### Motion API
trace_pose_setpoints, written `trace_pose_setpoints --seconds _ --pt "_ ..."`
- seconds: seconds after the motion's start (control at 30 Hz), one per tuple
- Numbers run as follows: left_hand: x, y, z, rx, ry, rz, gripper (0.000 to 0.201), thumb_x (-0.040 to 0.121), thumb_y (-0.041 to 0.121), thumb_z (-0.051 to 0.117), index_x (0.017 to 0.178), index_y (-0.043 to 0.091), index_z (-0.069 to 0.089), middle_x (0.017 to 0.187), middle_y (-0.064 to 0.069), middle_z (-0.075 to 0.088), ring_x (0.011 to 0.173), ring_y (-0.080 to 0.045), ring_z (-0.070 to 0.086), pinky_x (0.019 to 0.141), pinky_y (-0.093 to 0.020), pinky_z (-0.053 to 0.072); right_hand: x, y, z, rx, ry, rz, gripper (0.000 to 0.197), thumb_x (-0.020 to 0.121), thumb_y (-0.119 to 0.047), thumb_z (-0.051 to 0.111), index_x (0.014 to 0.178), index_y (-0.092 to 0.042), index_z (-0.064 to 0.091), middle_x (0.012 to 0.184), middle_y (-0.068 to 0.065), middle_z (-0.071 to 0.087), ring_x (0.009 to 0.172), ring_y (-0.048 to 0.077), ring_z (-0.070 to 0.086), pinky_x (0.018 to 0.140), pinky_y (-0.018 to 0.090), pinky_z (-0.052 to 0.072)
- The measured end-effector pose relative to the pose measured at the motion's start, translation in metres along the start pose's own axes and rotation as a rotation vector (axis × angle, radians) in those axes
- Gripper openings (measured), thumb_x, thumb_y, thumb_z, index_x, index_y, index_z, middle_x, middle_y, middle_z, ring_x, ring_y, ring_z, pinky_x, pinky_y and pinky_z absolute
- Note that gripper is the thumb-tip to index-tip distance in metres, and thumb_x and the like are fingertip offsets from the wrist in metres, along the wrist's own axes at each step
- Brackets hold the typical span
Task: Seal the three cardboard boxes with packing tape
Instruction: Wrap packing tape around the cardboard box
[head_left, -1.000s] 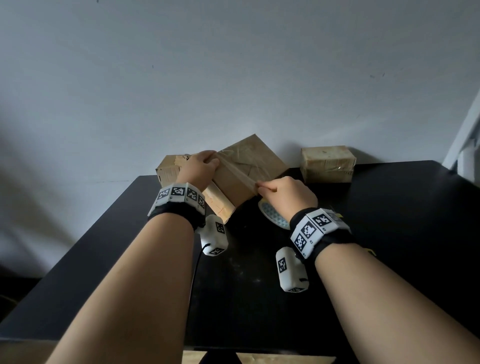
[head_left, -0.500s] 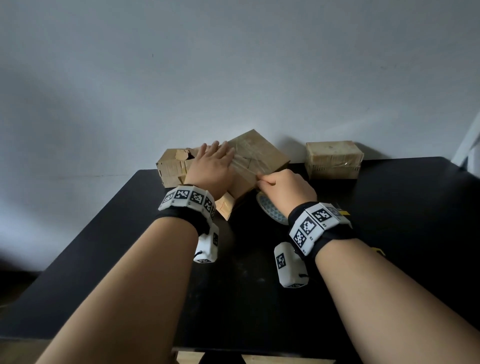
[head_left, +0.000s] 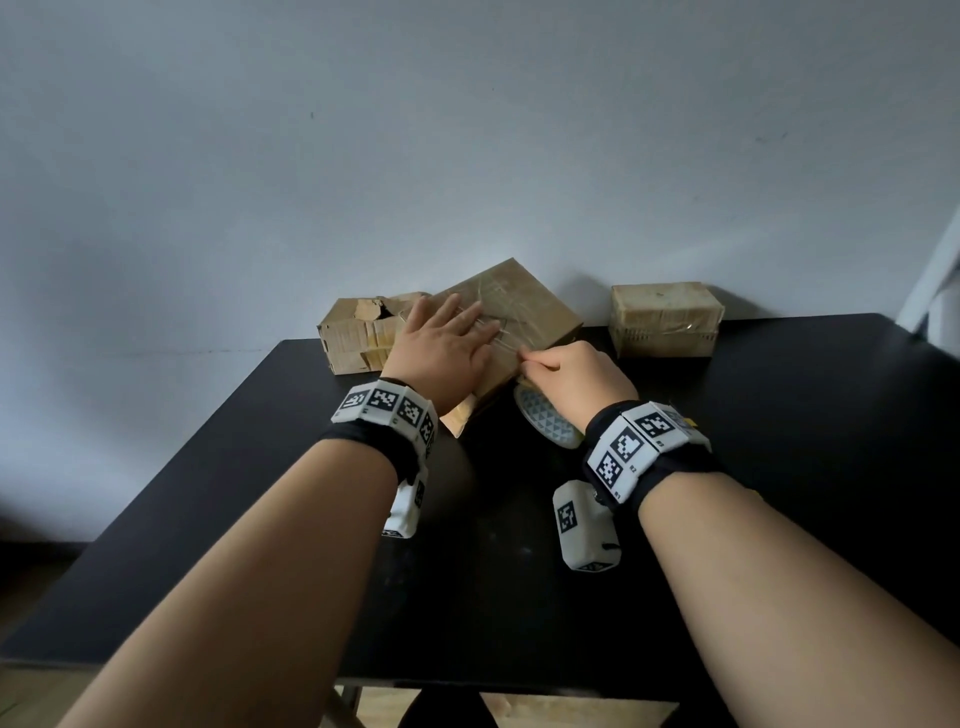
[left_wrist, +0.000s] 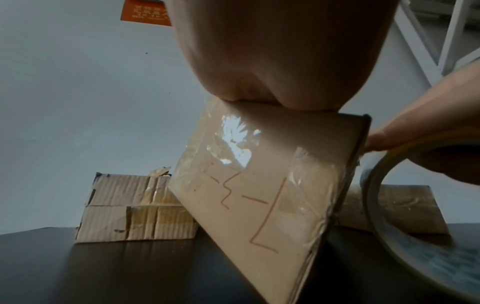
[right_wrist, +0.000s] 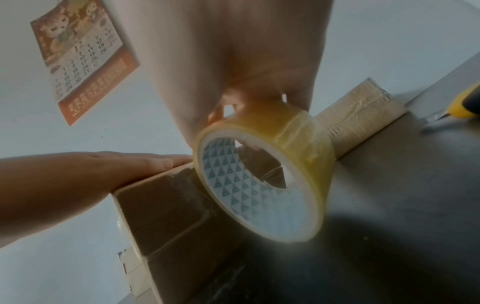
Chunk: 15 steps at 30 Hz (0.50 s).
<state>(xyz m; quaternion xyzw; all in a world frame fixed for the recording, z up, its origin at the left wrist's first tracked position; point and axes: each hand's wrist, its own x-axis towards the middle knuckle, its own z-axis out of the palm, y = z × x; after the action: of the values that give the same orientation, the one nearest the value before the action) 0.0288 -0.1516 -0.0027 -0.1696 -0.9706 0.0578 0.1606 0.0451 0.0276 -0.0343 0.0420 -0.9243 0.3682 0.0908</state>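
left hand lies flat, fingers straight and slightly spread, pressing on the tilted middle box at the back of the black table. right hand has its fingers curled round the tape roll, right at the box's edge. other boxes sit either side.

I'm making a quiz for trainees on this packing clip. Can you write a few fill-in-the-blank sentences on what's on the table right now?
1. The left hand lies flat on the ____ box.
2. The right hand holds the tape ____.
3. The number of boxes on the table is ____.
4. The wall bears a ____.

Missing words: middle; roll; three; calendar
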Motion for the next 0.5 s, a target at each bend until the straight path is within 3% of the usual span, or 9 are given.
trace_pose_setpoints --seconds 0.13,0.2,0.3,0.43,0.5 --pt "0.004 0.003 -0.004 -0.029 -0.108 -0.059 0.063 0.092 0.064 0.025 0.150 0.040 0.019 0.161 0.009 0.006 0.149 -0.015 -0.006 0.117 -0.049 -0.011 0.002 -0.004 0.000 -0.022 -0.021 -0.003 0.030 0.094 -0.050 0.049 0.120 -0.050 0.064 0.115 -0.004 0.071 0.106 0.025 0.064 0.089 0.040 0.053" --pt "0.007 0.000 -0.006 -0.028 -0.186 -0.072 0.083 0.080 0.072 0.042 0.151 0.039 0.012 0.162 0.008 -0.002 0.148 -0.015 -0.011 0.116 -0.051 -0.014 0.002 -0.005 -0.001 -0.017 -0.021 -0.005 0.032 0.093 -0.053 0.047 0.119 -0.050 0.064 0.112 -0.003 0.072 0.104 0.025 0.065 0.087 0.041 0.054" --pt "0.007 -0.004 -0.006 0.047 -0.254 -0.046 0.113 0.065 0.071 0.064 0.152 0.037 0.000 0.161 0.007 -0.011 0.147 -0.018 -0.017 0.115 -0.054 -0.014 0.002 -0.004 0.000 0.015 -0.026 -0.015 0.032 0.094 -0.054 0.047 0.120 -0.051 0.063 0.117 -0.004 0.071 0.106 0.023 0.065 0.090 0.041 0.053" --pt "0.006 -0.008 0.000 0.055 -0.238 -0.070 0.112 0.065 0.065 0.065 0.150 0.043 -0.004 0.160 0.011 -0.013 0.146 -0.024 -0.021 0.108 -0.069 -0.009 0.005 -0.007 0.001 0.037 -0.021 -0.033 0.032 0.094 -0.052 0.049 0.123 -0.049 0.062 0.125 -0.007 0.067 0.114 0.021 0.061 0.096 0.040 0.050" --pt "0.006 -0.012 0.001 0.014 -0.239 -0.083 0.110 0.063 0.064 0.066 0.149 0.047 -0.002 0.160 0.015 -0.010 0.146 -0.024 -0.019 0.107 -0.072 0.000 0.007 -0.009 0.001 0.018 -0.014 -0.038 0.031 0.094 -0.050 0.049 0.122 -0.049 0.063 0.124 -0.010 0.068 0.113 0.019 0.062 0.094 0.039 0.051"
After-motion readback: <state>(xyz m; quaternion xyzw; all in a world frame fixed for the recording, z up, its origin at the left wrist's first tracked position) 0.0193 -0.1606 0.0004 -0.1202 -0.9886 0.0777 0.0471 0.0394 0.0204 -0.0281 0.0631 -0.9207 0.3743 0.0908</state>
